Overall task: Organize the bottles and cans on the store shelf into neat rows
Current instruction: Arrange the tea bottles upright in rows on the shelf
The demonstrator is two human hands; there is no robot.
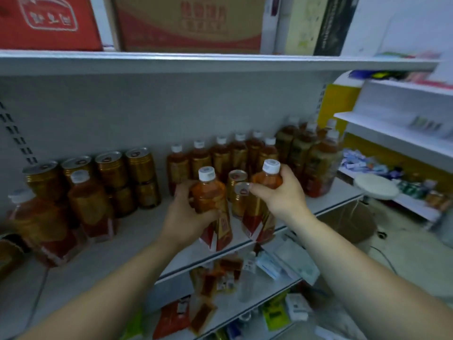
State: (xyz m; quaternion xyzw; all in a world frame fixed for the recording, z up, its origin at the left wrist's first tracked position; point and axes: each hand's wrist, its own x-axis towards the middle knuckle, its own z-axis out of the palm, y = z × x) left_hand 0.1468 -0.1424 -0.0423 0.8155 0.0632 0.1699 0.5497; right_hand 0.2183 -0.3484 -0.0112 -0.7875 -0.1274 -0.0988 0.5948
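Each hand grips one orange bottle: the left hand (188, 212) is wrapped around the body of the left bottle (212, 204), and the right hand (279, 192) is closed around the shoulder of the right bottle (263, 204). Both bottles sit at the front edge of the shelf (147, 231), bases seemingly at or just over the lip, so a loose grip or a careless set-down could tip one off onto the cluttered lower shelf (267, 290). Two gold cans (236, 190) stand just behind and between the bottles; pushing the bottles straight back would likely knock them into the back row of bottles (221, 155). Open room lies on the bare shelf between the stacked cans (127, 177) near the left and the hands, and along the front edge toward the right corner.
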